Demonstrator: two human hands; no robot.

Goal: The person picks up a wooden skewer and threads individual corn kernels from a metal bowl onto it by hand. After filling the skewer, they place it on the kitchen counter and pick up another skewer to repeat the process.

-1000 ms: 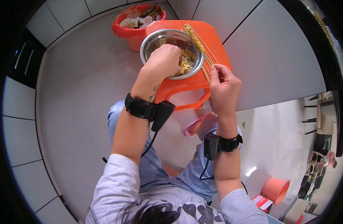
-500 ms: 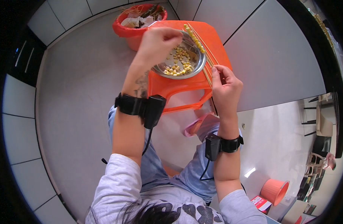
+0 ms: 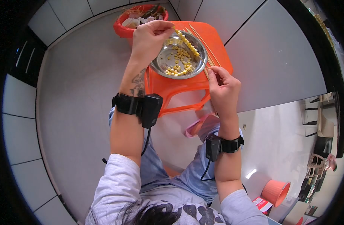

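A thin skewer threaded with yellow corn kernels [image 3: 188,44] slants across the upper right of a metal bowl [image 3: 159,70]. My right hand [image 3: 224,85] pinches its bare lower end beside the bowl's rim. At the skewer's upper tip my left hand [image 3: 151,37] has thumb and fingers pressed together by the end kernel; whether it grips that kernel is hard to tell. Loose corn kernels [image 3: 182,56] lie in the bowl. The bowl stands on an orange stool [image 3: 219,45], with several bare skewers [image 3: 204,42] lying to its right.
A red-lined bin [image 3: 123,31] with scraps stands behind the stool at the left. Grey cabinet panels [image 3: 273,56] rise at the right. A pink slipper [image 3: 197,127] is under the stool's front, and a pink bucket [image 3: 275,192] is at the lower right.
The loaded skewer has shifted left and tilted over the bowl. My left hand has moved up and left to its tip, and my right hand has moved slightly left.
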